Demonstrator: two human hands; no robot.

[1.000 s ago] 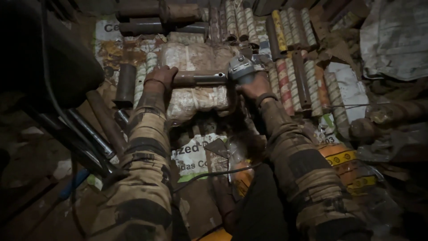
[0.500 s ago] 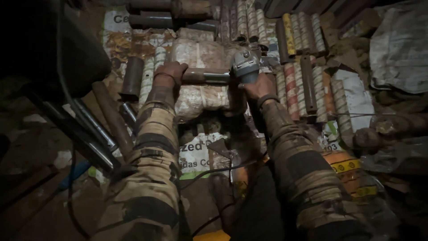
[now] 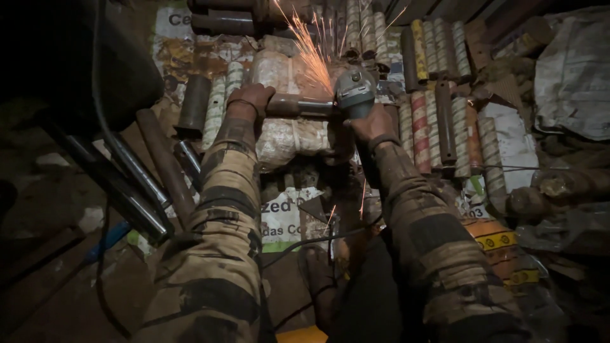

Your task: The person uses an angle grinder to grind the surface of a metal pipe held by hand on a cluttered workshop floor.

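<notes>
Dim, cluttered workshop floor, rows of short rusty pipe offcuts [image 3: 438,121] lying all around on torn printed white paper sacks [image 3: 286,219]. Left hand [image 3: 251,98] is clenched on a short steel pipe [image 3: 295,106] propped on a tied whitish bundle [image 3: 289,136]. Right hand [image 3: 365,121] grasps a grey angle grinder [image 3: 354,92] at the pipe's end. Sparks [image 3: 308,47] now fly upward, none half a second ago.

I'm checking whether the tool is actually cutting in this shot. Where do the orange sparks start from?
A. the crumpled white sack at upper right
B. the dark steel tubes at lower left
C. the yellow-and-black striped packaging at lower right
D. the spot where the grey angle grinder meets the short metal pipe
D: the orange sparks fan up and away from where the grey angle grinder, in the right hand, meets the short metal pipe gripped by the left hand.
</notes>
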